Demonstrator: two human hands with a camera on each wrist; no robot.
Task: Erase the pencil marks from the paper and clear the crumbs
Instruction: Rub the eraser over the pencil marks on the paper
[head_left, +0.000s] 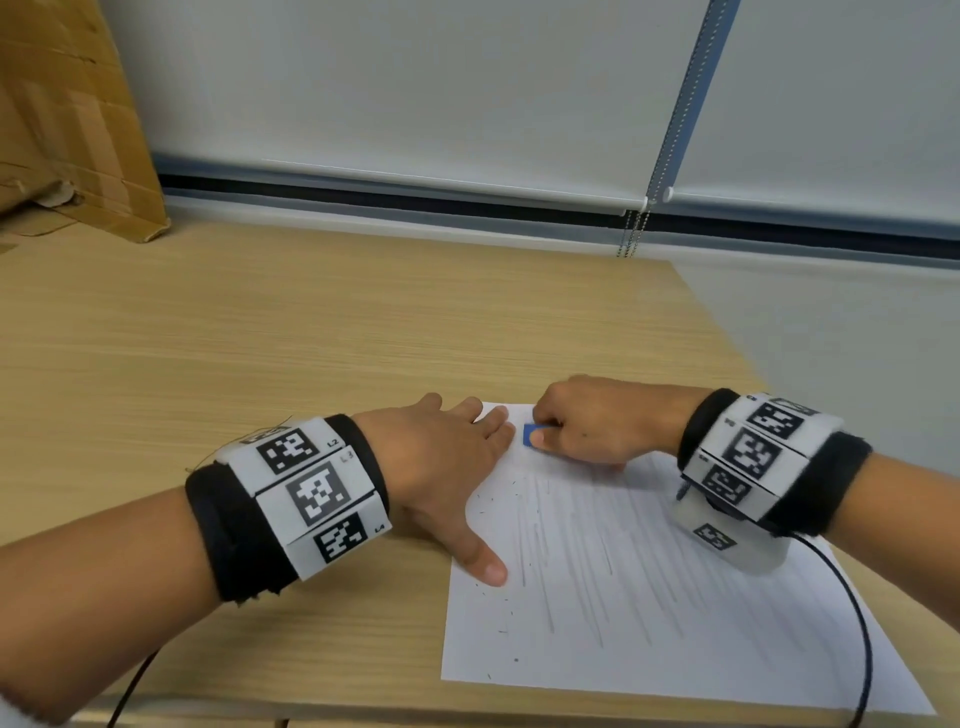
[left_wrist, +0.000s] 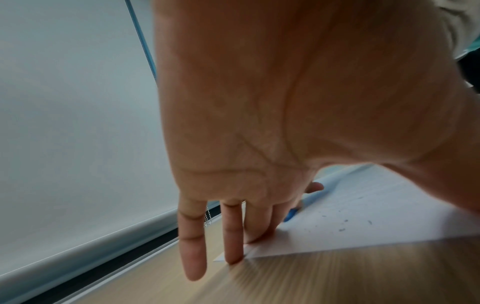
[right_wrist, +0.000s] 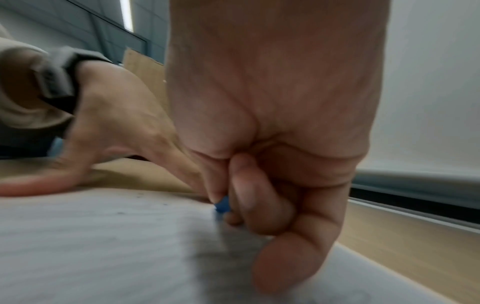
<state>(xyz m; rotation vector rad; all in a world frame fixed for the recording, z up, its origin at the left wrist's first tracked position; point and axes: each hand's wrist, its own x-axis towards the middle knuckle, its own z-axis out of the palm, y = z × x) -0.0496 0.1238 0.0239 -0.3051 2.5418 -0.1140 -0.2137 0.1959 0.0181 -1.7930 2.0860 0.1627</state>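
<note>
A white sheet of paper (head_left: 649, 597) covered in faint grey pencil strokes lies on the wooden table near its front right. Dark eraser crumbs (head_left: 501, 631) dot the sheet's left side. My left hand (head_left: 447, 467) lies flat with straight fingers on the paper's far left corner, thumb spread onto the sheet. My right hand (head_left: 582, 421) pinches a small blue eraser (head_left: 531, 434) against the paper's far edge, just right of the left fingertips. In the right wrist view the eraser (right_wrist: 222, 204) peeks out between curled fingers. In the left wrist view it shows as a blue sliver (left_wrist: 291, 215) past the fingers.
A cardboard box (head_left: 67, 119) leans at the table's far left corner. White roller blinds (head_left: 467, 93) with a bead chain (head_left: 631, 234) hang behind the table. The table's right edge (head_left: 727, 332) runs close to the paper. Black cables (head_left: 862, 639) trail from both wristbands.
</note>
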